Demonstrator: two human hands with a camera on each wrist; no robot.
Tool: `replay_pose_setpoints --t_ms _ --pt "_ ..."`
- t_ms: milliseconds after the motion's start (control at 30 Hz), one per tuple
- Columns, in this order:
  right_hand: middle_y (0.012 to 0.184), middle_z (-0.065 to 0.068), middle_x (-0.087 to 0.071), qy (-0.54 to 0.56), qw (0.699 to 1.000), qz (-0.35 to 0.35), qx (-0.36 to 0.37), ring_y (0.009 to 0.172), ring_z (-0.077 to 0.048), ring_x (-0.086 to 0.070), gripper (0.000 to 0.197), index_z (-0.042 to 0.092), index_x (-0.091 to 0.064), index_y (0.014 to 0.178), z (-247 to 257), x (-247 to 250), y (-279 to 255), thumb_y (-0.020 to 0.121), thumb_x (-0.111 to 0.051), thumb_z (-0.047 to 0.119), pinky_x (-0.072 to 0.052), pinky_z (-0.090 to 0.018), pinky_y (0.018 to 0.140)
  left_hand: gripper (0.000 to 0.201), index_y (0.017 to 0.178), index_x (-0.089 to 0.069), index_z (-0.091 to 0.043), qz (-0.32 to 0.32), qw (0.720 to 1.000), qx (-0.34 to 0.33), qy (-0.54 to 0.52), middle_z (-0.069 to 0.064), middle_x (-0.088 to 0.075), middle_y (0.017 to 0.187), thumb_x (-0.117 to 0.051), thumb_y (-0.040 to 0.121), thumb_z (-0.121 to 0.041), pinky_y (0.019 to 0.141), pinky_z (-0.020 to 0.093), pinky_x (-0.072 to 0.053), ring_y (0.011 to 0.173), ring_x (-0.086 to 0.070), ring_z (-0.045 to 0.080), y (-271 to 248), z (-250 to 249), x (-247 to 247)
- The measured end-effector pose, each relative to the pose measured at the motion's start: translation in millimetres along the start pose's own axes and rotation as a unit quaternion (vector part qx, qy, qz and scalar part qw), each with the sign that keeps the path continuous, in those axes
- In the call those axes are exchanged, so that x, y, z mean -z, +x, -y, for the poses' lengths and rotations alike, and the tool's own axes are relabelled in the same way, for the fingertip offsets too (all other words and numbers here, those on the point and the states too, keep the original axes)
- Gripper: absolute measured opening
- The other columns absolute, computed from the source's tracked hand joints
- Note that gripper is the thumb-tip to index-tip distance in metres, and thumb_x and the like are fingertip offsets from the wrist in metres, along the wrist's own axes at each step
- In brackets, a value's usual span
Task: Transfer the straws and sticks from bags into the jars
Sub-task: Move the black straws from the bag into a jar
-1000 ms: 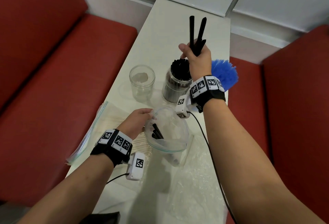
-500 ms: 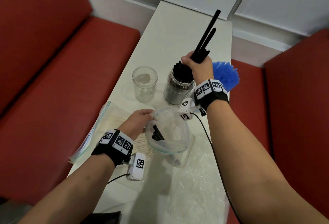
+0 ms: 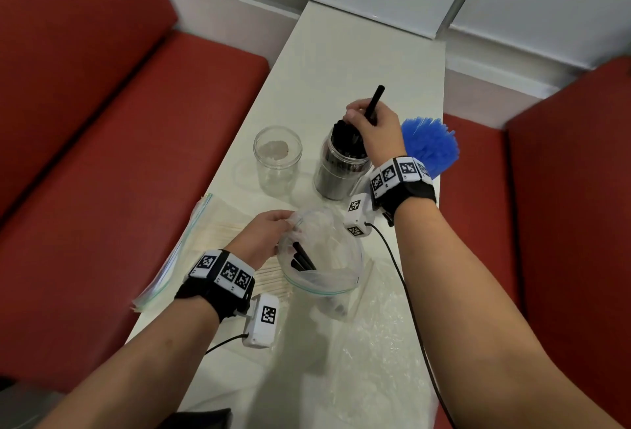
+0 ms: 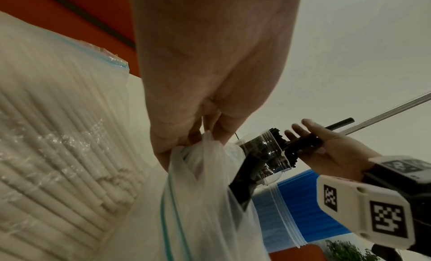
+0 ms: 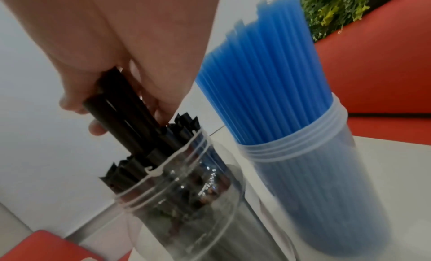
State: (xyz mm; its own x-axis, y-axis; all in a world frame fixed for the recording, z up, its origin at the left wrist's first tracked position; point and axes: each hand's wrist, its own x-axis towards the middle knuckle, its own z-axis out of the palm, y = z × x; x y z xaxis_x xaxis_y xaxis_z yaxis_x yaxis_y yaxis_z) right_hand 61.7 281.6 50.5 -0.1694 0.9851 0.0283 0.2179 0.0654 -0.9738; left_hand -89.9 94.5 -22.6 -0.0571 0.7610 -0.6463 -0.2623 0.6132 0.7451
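Note:
My right hand (image 3: 370, 121) grips a few black straws (image 5: 121, 115) whose lower ends reach into the mouth of a clear jar (image 3: 339, 169) packed with black straws; one straw tip (image 3: 377, 94) sticks up above the hand. My left hand (image 3: 266, 234) pinches the rim of an open zip bag (image 3: 321, 258) standing upright on the white table (image 3: 341, 63), with a few black straws (image 3: 302, 258) left inside. In the left wrist view the fingers (image 4: 186, 136) pinch the bag's edge (image 4: 200, 154).
An empty clear jar (image 3: 277, 159) stands left of the black-straw jar. A jar of blue straws (image 5: 291, 136) stands to its right, near the table edge. A bag of pale sticks (image 3: 211, 234) lies under my left hand. Crumpled plastic (image 3: 375, 343) covers the near table. Red seats flank both sides.
My right hand has dropped from above the jar down to its mouth, and the black straws it holds have gone from high and tilted to mostly inside the jar. The left hand has stayed put.

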Motion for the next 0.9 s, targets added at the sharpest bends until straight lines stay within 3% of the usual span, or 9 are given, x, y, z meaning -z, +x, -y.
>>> replay_pose_setpoints --t_ms 167,267,367,400,467,533,667,800,900 --pt "0.09 0.007 -0.069 0.016 0.985 -0.106 0.138 0.079 0.003 -0.062 0.03 0.028 -0.059 0.116 23.9 3.6 4.5 0.09 -0.064 0.014 -0.048 -0.013 0.075 0.026 0.125 -0.062 0.001 -0.002 1.0 0.001 -0.001 0.014 -0.063 0.101 -0.048 0.104 -0.004 0.065 0.03 -0.052 0.083 -0.062 0.023 1.6 2.5 2.9" --pt "0.112 0.002 -0.071 -0.064 0.976 -0.118 0.173 0.105 -0.003 -0.064 0.029 0.023 -0.064 0.122 25.0 -0.2 4.6 0.096 -0.055 0.012 -0.049 -0.019 0.093 0.021 0.117 -0.064 -0.004 0.001 1.0 0.008 -0.006 0.012 -0.065 0.098 -0.048 0.103 -0.004 0.058 0.026 -0.054 0.08 -0.064 0.021 1.3 3.4 2.4" --pt "0.144 -0.008 -0.057 -0.209 0.971 -0.039 0.108 0.138 -0.022 -0.047 0.038 0.01 -0.057 0.139 0.2 -10.0 -1.1 0.104 -0.047 0.02 -0.034 -0.032 0.117 0.02 0.114 -0.065 -0.005 0.002 1.0 0.011 -0.013 0.011 -0.066 0.096 -0.048 0.103 -0.003 0.053 0.024 -0.054 0.079 -0.064 0.021 1.3 3.4 0.7" --pt "0.154 -0.011 -0.045 -0.29 0.954 0.016 0.07 0.146 -0.028 -0.034 0.045 0.008 -0.046 0.148 -9.3 -14.1 -3.5 0.106 -0.043 0.027 -0.025 -0.038 0.121 0.02 0.114 -0.065 -0.005 0.001 1.0 0.011 -0.012 0.011 -0.066 0.096 -0.048 0.102 -0.002 0.053 0.024 -0.054 0.079 -0.064 0.021 1.2 3.3 0.4" --pt "0.165 -0.012 -0.021 -0.469 0.876 0.104 0.041 0.154 -0.033 -0.009 0.061 0.007 -0.027 0.156 -24.7 -20.2 -9.1 0.107 -0.035 0.042 -0.008 -0.046 0.125 0.021 0.114 -0.065 -0.005 0.003 1.0 0.008 -0.007 0.01 -0.066 0.095 -0.048 0.102 -0.002 0.055 0.025 -0.055 0.08 -0.064 0.021 0.4 2.6 0.3" --pt "0.168 -0.009 -0.006 -0.535 0.834 0.123 0.057 0.155 -0.032 0.006 0.069 0.008 -0.016 0.159 -31.6 -21.6 -10.5 0.106 -0.032 0.049 0.002 -0.049 0.125 0.022 0.117 -0.064 -0.004 0.008 1.0 0.005 -0.002 0.011 -0.066 0.097 -0.048 0.102 -0.003 0.059 0.026 -0.055 0.081 -0.065 0.021 -0.2 2.0 0.3" --pt "0.169 -0.01 0.006 -0.538 0.839 0.052 0.07 0.154 -0.035 0.013 0.073 0.011 -0.004 0.161 -26.3 -21.3 -12.9 0.106 -0.032 0.05 0.007 -0.051 0.124 0.026 0.124 -0.062 0.0 -0.005 1.0 0.001 0.008 0.015 -0.065 0.103 -0.048 0.102 -0.003 0.065 0.03 -0.054 0.083 -0.064 0.024 -2.6 0.7 1.2" --pt "0.168 -0.012 0.0 -0.552 0.823 0.128 0.026 0.155 -0.033 0.006 0.077 0.012 -0.007 0.16 -23.9 -13.7 -20.0 0.103 -0.046 0.045 -0.003 -0.05 0.125 0.028 0.128 -0.061 -0.004 -0.021 1.0 0.016 0.005 0.016 -0.065 0.108 -0.05 0.103 -0.008 0.069 0.035 -0.052 0.087 -0.062 0.027 -4.9 1.0 -1.1" --pt "0.168 -0.009 -0.01 -0.502 0.858 0.082 0.068 0.155 -0.034 0.004 0.069 0.02 -0.014 0.161 -12.5 -6.5 -23.8 0.103 -0.045 0.042 0.002 -0.053 0.124 0.032 0.136 -0.053 -0.009 -0.038 0.999 0.028 -0.015 0.018 -0.063 0.124 -0.051 0.105 -0.016 0.07 0.037 -0.052 0.099 -0.062 0.031 -6.5 4.1 0.0"
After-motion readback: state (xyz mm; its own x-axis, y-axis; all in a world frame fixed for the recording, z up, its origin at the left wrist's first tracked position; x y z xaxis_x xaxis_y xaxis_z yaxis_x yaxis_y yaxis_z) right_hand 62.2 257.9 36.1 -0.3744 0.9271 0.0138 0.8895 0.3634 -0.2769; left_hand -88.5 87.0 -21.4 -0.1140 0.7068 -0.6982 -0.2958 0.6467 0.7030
